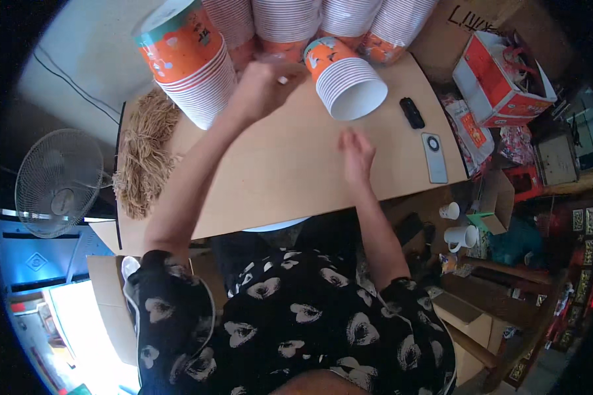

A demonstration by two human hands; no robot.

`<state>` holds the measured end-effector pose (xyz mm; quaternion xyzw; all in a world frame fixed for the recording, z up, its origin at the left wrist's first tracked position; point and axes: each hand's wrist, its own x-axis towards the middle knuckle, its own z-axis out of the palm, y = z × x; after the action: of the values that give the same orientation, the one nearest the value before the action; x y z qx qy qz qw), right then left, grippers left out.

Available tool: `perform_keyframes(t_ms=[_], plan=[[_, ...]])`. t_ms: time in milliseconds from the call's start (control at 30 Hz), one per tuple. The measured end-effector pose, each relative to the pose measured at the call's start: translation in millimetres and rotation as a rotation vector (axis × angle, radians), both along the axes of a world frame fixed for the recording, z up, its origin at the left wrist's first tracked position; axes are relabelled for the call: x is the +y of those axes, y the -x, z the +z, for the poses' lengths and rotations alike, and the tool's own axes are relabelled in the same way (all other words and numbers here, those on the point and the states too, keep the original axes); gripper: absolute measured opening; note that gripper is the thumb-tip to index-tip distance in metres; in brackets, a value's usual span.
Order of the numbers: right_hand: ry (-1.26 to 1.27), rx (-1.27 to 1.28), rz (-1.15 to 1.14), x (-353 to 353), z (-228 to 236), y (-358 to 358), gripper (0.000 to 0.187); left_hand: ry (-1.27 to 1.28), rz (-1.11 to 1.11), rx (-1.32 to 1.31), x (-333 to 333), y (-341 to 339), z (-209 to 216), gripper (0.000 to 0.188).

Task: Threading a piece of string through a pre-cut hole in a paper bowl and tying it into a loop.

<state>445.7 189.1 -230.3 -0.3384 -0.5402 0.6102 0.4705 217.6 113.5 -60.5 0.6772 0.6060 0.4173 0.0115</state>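
My left hand is raised over the table between two stacks of paper tubs, its fingers curled and slightly blurred. A small white spot shows at its fingers; I cannot make out what it is. Just right of it, a shorter stack of orange-printed paper tubs lies tilted, its white opening toward me. My right hand hovers below that opening, fingers bent together; whatever they may hold is hidden. On the left leans a tall stack of orange and green paper tubs, beside my left forearm.
A bundle of tan cords lies along the table's left edge. More wrapped tub stacks line the back. A black object and a silver phone lie at right. A fan stands left; an orange-white box is beyond the right edge.
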Motion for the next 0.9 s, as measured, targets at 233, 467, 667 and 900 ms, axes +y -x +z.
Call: perform_keyframes(t_ms=[233, 467, 667, 900], plan=[[0.254, 0.280, 0.047, 96.9, 65.0, 51.1, 0.036, -0.102, 0.041, 0.050, 109.0, -37.6, -73.7, 0.022], [0.198, 0.299, 0.066, 98.9, 66.6, 51.5, 0.030, -0.039, 0.053, -0.056, 119.6, -34.4, -75.3, 0.024], [0.197, 0.283, 0.061, 100.1, 62.8, 54.8, 0.025, -0.084, -0.016, 0.005, 114.1, -29.1, -72.9, 0.023], [0.174, 0.179, -0.103, 109.0, 53.5, 41.0, 0.019, -0.022, 0.126, 0.092, 113.6, -55.3, -71.9, 0.026]])
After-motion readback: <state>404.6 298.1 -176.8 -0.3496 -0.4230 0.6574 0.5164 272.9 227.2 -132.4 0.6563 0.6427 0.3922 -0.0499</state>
